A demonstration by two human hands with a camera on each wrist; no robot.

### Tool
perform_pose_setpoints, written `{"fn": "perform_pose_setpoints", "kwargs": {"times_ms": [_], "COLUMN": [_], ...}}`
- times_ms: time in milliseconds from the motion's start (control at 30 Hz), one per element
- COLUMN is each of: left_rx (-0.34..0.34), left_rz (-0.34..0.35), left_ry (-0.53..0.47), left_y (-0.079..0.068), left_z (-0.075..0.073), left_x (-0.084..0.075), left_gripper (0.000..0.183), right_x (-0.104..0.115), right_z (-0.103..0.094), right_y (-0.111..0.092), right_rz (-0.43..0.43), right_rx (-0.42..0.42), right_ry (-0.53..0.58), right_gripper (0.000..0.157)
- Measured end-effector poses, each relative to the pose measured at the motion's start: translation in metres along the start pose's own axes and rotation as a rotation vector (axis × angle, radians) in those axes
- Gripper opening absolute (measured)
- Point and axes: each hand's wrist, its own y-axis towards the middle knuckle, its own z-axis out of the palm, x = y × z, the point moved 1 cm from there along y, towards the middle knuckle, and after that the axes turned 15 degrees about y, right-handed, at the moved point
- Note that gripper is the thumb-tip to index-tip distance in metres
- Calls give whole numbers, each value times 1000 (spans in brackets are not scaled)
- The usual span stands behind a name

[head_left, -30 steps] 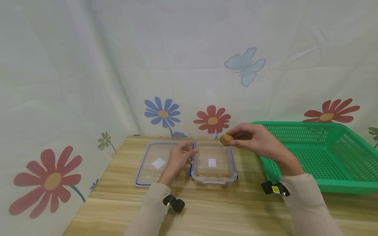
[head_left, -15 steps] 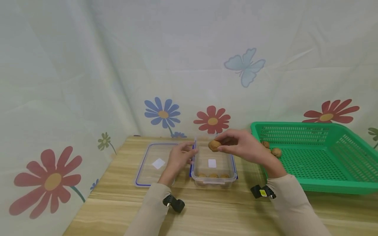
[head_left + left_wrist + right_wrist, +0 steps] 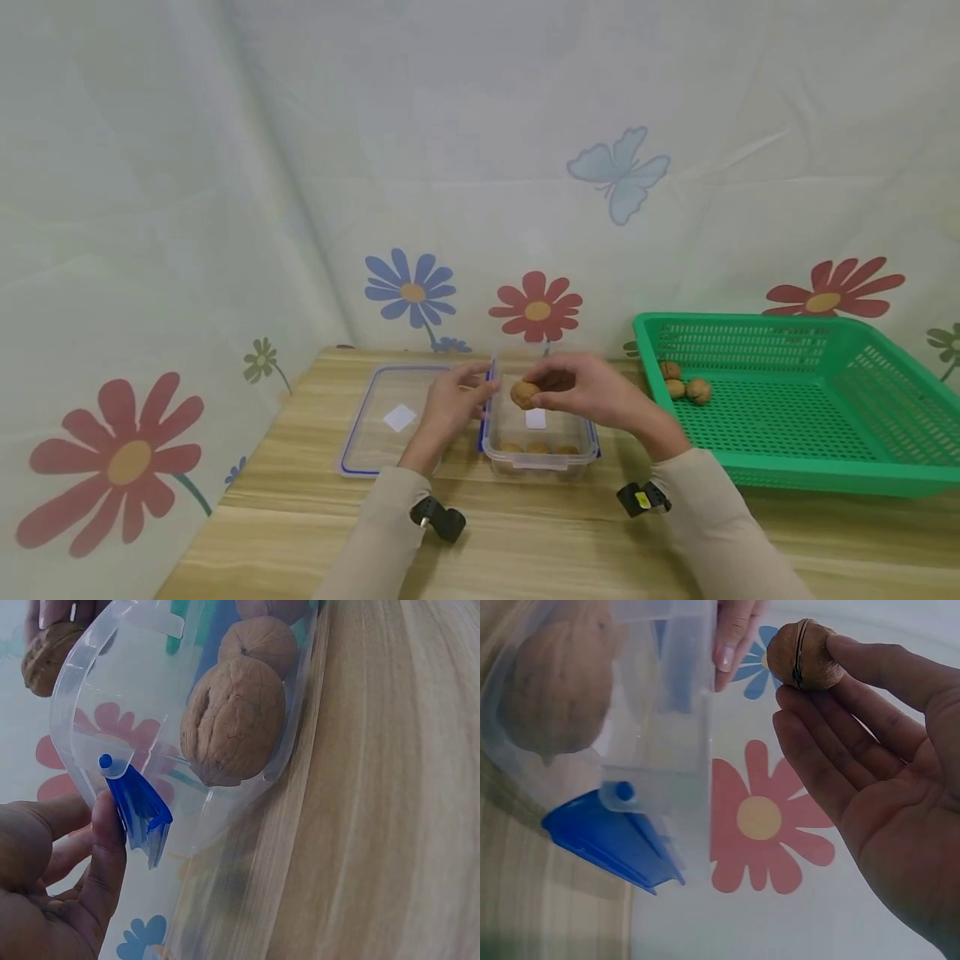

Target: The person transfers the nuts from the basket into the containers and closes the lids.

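Note:
Over the clear plastic food box [image 3: 536,462], my right hand [image 3: 588,392] pinches a walnut [image 3: 524,395] between thumb and fingertips. The right wrist view shows the held walnut [image 3: 804,654] with its dark seam, above the box's rim. My left hand [image 3: 453,404] holds the box's left side, its fingers at the rim near a hanging blue latch [image 3: 139,814]. Inside the box, a row of walnuts [image 3: 234,724] lies along the near wall. A white label [image 3: 536,419] shows farther in, partly behind the held walnut.
Left of the box lies its clear lid [image 3: 360,429] with a blue seal, partly behind the left hand. To the right stands a green plastic basket [image 3: 795,462], with several walnuts [image 3: 699,391] in its left corner. A flowered curtain [image 3: 465,167] hangs behind the wooden table [image 3: 525,542].
My right hand has carried the walnut left and down from the basket side to over the box, uncovering the walnuts in the basket. The left hand has stayed at the box.

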Motion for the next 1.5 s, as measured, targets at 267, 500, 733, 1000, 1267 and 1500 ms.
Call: {"fn": "perform_pose_setpoints", "kwargs": {"times_ms": [267,500,733,1000,1267,1500], "left_rx": [10,11,10,11,5,-2], "left_rz": [4,-2,10,-5,2,7], "left_ry": [5,-12,-13,-11,-13,-15], "left_y": [1,1,2,1,1,1], "left_z": [-1,-1,0,-1,0,0], "left_x": [1,0,0,0,1,1], "left_gripper": [42,41,40,40,40,40], "right_x": [-13,-25,-32,-37,-43,-45], "right_z": [12,22,27,33,37,39], "right_y": [7,12,14,15,17,17], "right_rz": [-4,-5,-6,31,30,40], "right_rx": [48,82,85,104,104,104], "right_ry": [-32,-21,-53,-68,-97,-117], "right_gripper": [21,16,16,17,16,15]}}
